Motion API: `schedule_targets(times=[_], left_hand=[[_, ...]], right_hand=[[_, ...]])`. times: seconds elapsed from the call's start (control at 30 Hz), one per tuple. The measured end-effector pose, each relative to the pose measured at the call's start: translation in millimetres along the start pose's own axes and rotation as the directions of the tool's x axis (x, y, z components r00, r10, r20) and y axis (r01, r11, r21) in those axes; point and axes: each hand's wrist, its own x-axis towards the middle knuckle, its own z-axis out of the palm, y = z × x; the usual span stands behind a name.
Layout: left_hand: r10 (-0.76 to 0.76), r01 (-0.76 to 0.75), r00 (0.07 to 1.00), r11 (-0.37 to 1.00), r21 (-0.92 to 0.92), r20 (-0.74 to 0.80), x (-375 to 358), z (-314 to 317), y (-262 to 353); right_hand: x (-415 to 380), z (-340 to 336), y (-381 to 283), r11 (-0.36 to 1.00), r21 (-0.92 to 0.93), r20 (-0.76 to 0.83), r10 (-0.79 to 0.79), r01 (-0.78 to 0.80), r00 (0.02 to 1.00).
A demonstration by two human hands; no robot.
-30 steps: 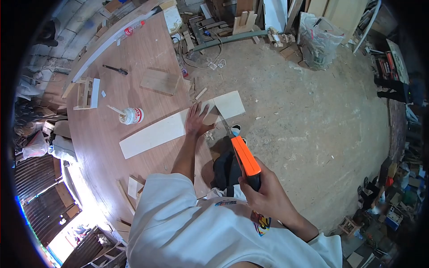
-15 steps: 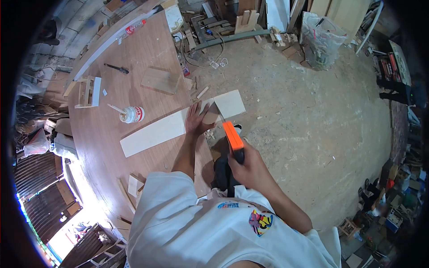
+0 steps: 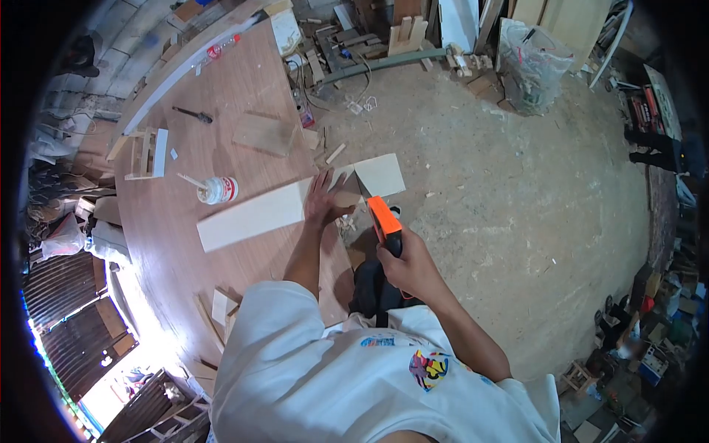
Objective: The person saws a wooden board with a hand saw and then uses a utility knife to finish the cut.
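Observation:
A long pale wooden board [image 3: 255,215] lies across the worktable [image 3: 258,81] and reaches out past its right edge. My left hand [image 3: 323,201] rests on the board near that edge, palm down with the fingers spread. Wrapped around the orange and black handle of a handsaw [image 3: 383,215], my right hand [image 3: 408,260] is closed. The saw's blade meets the overhanging part of the board, where a dark cut line crosses it. Beyond this line the end section [image 3: 380,174] sits at a slight angle to the rest.
On the table are a white jar [image 3: 218,190] with a stick in it, a flat wood block [image 3: 264,134], a dark tool [image 3: 192,114], a small wooden frame [image 3: 148,153] and a plastic bottle [image 3: 221,47]. Scraps and a clear bag [image 3: 538,74] stand on the concrete floor.
My right hand and the saw have moved slightly forward, toward the board. The board's left end has swung a little away from me. My left hand stays on the board.

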Motion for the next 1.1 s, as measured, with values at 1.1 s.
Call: schedule_targets(times=[1.1], left_hand=[[-0.03, 0.028, 0.999, 0.998, -0.05, -0.036, -15.2, 2.6, 8.5]], right_hand=[[-18.6, -5.9, -25.9, 1.0, -0.01, 0.007, 0.008, -0.008, 1.0]])
